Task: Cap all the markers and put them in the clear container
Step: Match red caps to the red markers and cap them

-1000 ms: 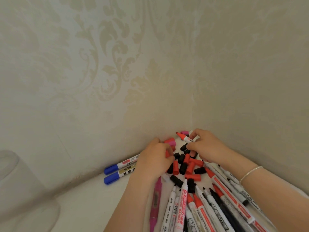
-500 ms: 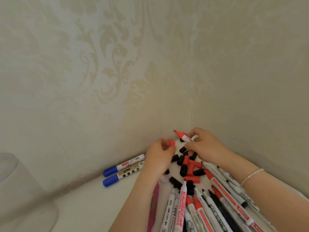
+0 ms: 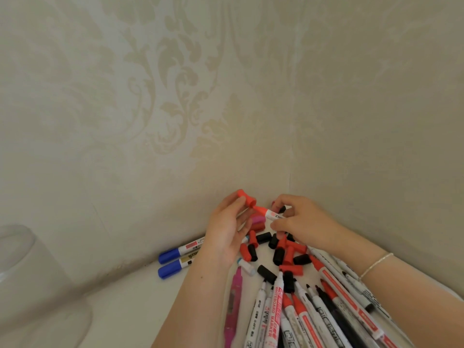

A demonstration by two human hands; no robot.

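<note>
**Desk:** Markers (image 3: 298, 315) first. Where are they lying?

**Operator:** I am seeing them fanning out uncapped across the white tabletop (image 3: 130, 307) at the lower right, tips pointing toward the wall corner. Loose red and black caps (image 3: 281, 252) are lying scattered just beyond those tips, between the two hands. A pink marker (image 3: 232, 305) is lying along the left forearm.

**Desk:** And the hands?

**Operator:** The left hand (image 3: 226, 229) is pinching a red cap (image 3: 245, 197) between thumb and fingertips, holding it up with its open end facing the right. The right hand (image 3: 301, 222) is gripping a red marker (image 3: 268, 213) by its white barrel, fingers curling around it, the red tip pointing at the cap. I am reading tip and cap as very close, nearly meeting, but I cannot tell whether they are touching.

**Desk:** The container?

**Operator:** The clear container (image 3: 22, 267) is standing at the far left edge, well apart from the pile and partly cropped. Two blue-capped markers (image 3: 175, 261) are lying side by side against the base of the patterned wall (image 3: 175, 96), just left of the left hand. A thin bracelet (image 3: 375, 264) is showing on the right wrist.
</note>
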